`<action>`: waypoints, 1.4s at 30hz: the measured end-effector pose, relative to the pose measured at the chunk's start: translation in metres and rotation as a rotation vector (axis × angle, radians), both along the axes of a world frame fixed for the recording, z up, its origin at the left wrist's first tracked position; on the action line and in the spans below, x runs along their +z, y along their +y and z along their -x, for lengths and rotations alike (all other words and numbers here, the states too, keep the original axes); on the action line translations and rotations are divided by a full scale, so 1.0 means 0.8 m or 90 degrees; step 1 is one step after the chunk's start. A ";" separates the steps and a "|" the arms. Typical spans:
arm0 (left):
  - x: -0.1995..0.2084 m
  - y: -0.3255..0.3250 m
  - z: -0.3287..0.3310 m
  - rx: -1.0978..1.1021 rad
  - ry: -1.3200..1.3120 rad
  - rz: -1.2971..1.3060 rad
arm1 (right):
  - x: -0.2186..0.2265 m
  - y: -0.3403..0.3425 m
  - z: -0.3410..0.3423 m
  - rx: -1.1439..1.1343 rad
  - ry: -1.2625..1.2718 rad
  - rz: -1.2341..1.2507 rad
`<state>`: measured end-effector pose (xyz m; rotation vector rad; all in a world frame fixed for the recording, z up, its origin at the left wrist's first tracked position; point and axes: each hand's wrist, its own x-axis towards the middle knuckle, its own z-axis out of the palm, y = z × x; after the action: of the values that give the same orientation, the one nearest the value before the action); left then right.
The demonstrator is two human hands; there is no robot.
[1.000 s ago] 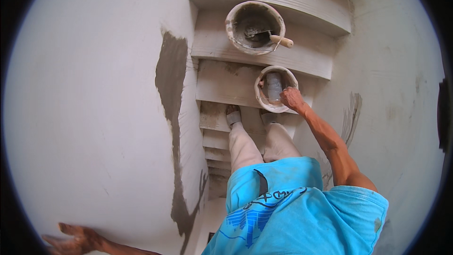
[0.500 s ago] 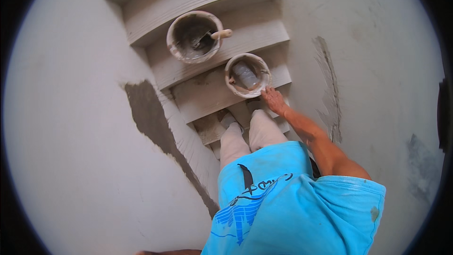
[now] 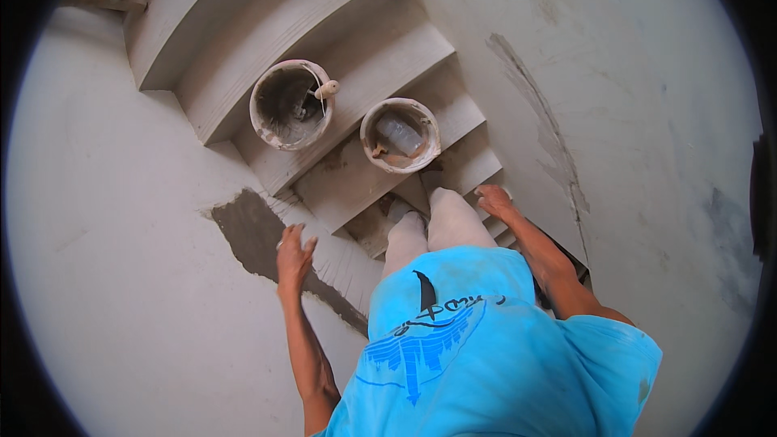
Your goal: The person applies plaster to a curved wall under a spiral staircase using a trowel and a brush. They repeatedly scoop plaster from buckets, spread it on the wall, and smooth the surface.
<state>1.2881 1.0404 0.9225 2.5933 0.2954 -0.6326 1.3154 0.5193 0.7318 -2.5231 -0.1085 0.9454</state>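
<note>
My left hand (image 3: 295, 257) hangs in front of the left wall with nothing in it, its fingers apart. Behind it is a dark, damp-looking patch (image 3: 252, 231) of plaster. On the right, my right hand (image 3: 494, 201) holds nothing and is loosely open beside my leg. A pale, smeared bucket (image 3: 365, 139) stands on the step ahead of my feet, apart from both hands. Inside lies a clear plastic bottle (image 3: 401, 134). One step higher stands a larger bucket (image 3: 255, 109) with grey mortar in it. A tool's wooden handle (image 3: 327, 90) sticks out over its rim.
Curved concrete steps (image 3: 380, 44) rise away and to the left between two walls. A rough plaster streak (image 3: 538, 105) runs down the right wall (image 3: 639, 113). Wooden pieces (image 3: 105, 0) sit at the top left. My feet are on a lower step.
My right hand has left the nearer bucket's rim and drawn back toward my leg. The left hand has come up into view. The view has turned, tilting the stairs.
</note>
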 end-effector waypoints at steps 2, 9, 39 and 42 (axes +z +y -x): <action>-0.036 -0.016 -0.004 -0.034 0.037 0.036 | -0.001 -0.016 0.010 -0.040 0.018 0.010; -0.089 -0.074 -0.029 -0.102 0.034 0.119 | -0.015 -0.052 0.036 -0.105 0.021 0.030; -0.147 -0.085 -0.073 -0.046 0.017 0.183 | 0.016 0.197 -0.125 -0.656 0.216 -0.606; -0.154 -0.080 -0.054 -0.057 0.032 0.206 | 0.052 0.233 -0.165 -0.432 0.206 -0.723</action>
<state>1.3311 0.9762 0.7990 2.2922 0.0828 -0.7129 1.4474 0.7054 0.7733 -1.2046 0.2374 0.6798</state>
